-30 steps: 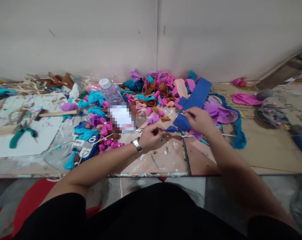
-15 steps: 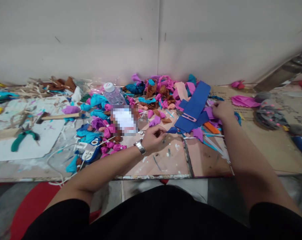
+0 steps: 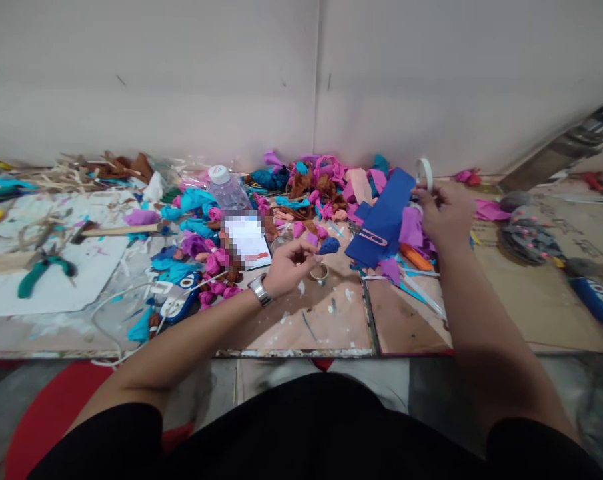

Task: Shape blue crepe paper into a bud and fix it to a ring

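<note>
My left hand [image 3: 294, 268], a metal watch on its wrist, pinches a small dark-blue bunched piece of crepe paper [image 3: 330, 247] over the table. Below its fingers a tape ring [image 3: 320, 273] lies on the tabletop. My right hand [image 3: 444, 210] is closed on a narrow white roll of tape [image 3: 425, 175], held upright above the colored scraps. Flat blue paper strips [image 3: 381, 217] lie between the hands, with pink-handled scissors [image 3: 372, 236] across them. Purple paper [image 3: 411, 228] and an orange cutter [image 3: 415, 257] are just below my right hand.
A phone [image 3: 248, 240] and a capped plastic bottle [image 3: 227, 187] stand among bunched paper pieces. To the left are a hammer [image 3: 121, 231] and green-handled pliers [image 3: 44, 272]. A pincushion [image 3: 526, 235] is on cardboard at right. The wall [image 3: 206, 80] borders the back.
My right hand has come up from the purple scraps with the tape roll in it. My left hand has moved slightly left, and the bunched blue piece in it is now raised.
</note>
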`<state>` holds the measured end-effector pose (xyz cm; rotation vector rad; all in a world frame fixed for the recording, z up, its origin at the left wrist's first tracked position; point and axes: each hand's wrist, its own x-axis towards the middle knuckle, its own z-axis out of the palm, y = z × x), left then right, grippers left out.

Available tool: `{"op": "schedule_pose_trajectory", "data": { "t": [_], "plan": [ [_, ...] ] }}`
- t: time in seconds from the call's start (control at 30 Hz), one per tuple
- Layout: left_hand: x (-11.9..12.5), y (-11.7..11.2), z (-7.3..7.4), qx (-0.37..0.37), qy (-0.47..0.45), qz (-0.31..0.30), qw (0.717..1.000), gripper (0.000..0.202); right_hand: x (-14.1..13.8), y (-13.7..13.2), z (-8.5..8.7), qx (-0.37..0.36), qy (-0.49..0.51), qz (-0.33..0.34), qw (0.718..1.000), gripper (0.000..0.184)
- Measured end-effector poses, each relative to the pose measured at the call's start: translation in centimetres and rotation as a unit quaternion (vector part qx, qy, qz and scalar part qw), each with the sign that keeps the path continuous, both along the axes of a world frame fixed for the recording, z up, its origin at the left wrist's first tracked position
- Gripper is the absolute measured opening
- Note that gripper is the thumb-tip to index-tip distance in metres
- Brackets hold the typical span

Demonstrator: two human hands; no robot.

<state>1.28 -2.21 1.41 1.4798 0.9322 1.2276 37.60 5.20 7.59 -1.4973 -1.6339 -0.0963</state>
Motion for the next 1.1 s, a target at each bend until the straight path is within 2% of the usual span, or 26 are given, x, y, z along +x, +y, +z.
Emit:
{"op": "schedule_pose_trajectory", "data": {
  "t": [0.03, 0.1, 0.17, 0.23, 0.3, 0.4, 0.43, 0.5, 0.6, 0.67, 0.77, 0.93, 1.1],
  "plan": [
    [-0.4, 0.0, 0.4, 0.001, 0.003, -0.003, 1.0, 0.038, -0.8, -0.6, 0.5, 0.036, -0.032, 0.006, 0.999, 0.029],
    [-1.0, -0.2, 1.0, 0.012, 0.006, -0.001, 1.0, 0.035, -3.0, -2.0, 0.9, 0.04, -0.032, 0.053, 0.997, 0.035],
    [-1.5, -0.3, 1.4, 0.039, 0.003, 0.0, 0.999, 0.027, -5.9, -3.3, 0.3, 0.04, 0.039, 0.124, 0.991, 0.035],
    [-1.8, -0.3, 1.6, 0.067, -0.016, -0.009, 0.998, 0.022, -9.0, -4.6, -1.0, 0.003, 0.117, 0.221, 0.968, 0.033],
    [-2.0, -0.4, 1.4, 0.045, -0.05, -0.027, 0.997, 0.021, -11.5, -5.8, -2.5, -0.051, 0.158, 0.29, 0.942, 0.03],
    [-2.2, -0.6, 0.5, -0.053, -0.126, -0.062, 0.989, 0.024, -13.7, -7.0, -4.6, -0.129, 0.206, 0.349, 0.905, 0.032],
    [-2.3, -0.7, 0.2, -0.091, -0.153, -0.07, 0.982, 0.026, -14.1, -7.2, -5.2, -0.145, 0.221, 0.371, 0.89, 0.037],
    [-2.4, -0.9, -0.4, -0.156, -0.198, -0.077, 0.965, 0.031, -14.4, -7.4, -6.2, -0.154, 0.228, 0.391, 0.878, 0.043],
    [-2.4, -1.1, -0.9, -0.213, -0.243, -0.093, 0.942, 0.032, -14.6, -7.5, -7.3, -0.125, 0.166, 0.433, 0.877, 0.034],
    [-2.5, -1.3, -1.0, -0.217, -0.259, -0.104, 0.935, 0.031, -14.6, -7.5, -7.8, -0.101, 0.106, 0.454, 0.879, 0.024],
    [-2.6, -1.7, -1.0, -0.212, -0.245, -0.106, 0.94, 0.034, -14.6, -7.8, -8.2, -0.085, 0.045, 0.453, 0.886, 0.016],
    [-2.4, -2.2, -0.7, -0.231, -0.236, -0.118, 0.936, 0.039, -14.9, -8.8, -8.1, -0.121, 0.065, 0.483, 0.865, 0.015],
    [-2.4, -2.5, -0.4, -0.258, -0.262, -0.133, 0.92, 0.042, -14.9, -9.0, -8.0, -0.106, 0.091, 0.477, 0.868, 0.015]
  ]
}}
